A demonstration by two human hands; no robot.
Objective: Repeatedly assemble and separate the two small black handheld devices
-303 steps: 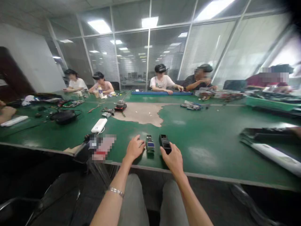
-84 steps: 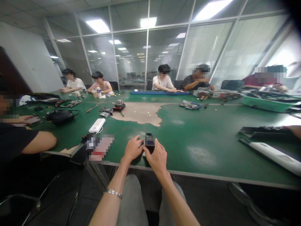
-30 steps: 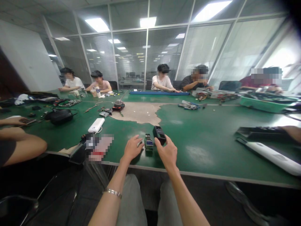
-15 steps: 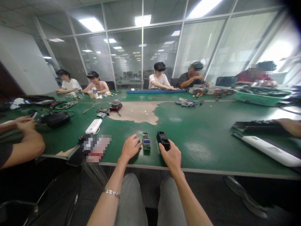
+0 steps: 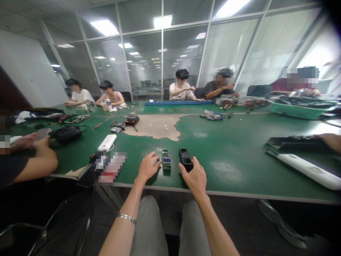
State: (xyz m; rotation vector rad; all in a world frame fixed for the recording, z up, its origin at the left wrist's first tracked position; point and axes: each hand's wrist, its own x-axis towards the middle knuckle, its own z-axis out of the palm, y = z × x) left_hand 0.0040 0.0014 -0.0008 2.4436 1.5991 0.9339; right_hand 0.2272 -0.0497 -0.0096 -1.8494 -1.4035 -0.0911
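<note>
On the green tabletop point(image 5: 231, 145), two narrow parts stand side by side, near the front edge and between the hands. The circuit board point(image 5: 165, 165), which carries a small blue display point(image 5: 166, 160), is just beside the left hand point(image 5: 147, 168). The black housing point(image 5: 185, 155) is to the right of it, apart from the board, with its openings facing upward.

The left hand is half curled, fingertips toward the board but seemingly not on it. A thin dark thing point(image 5: 156, 162) shows at these fingers (too small for me to name), and I cannot tell whether it is held. The right hand point(image 5: 195, 174) is curved around the near end of the housing, thumb on one side and fingers on the other; whether it grips or only rests there, I cannot tell.

To handle these parts well, I would judge it best to take the housing by its side walls, with light and even pressure, and to touch the board only at its edges. The display glass is probably the most delicate place, so no fingertip should press on it.
</note>
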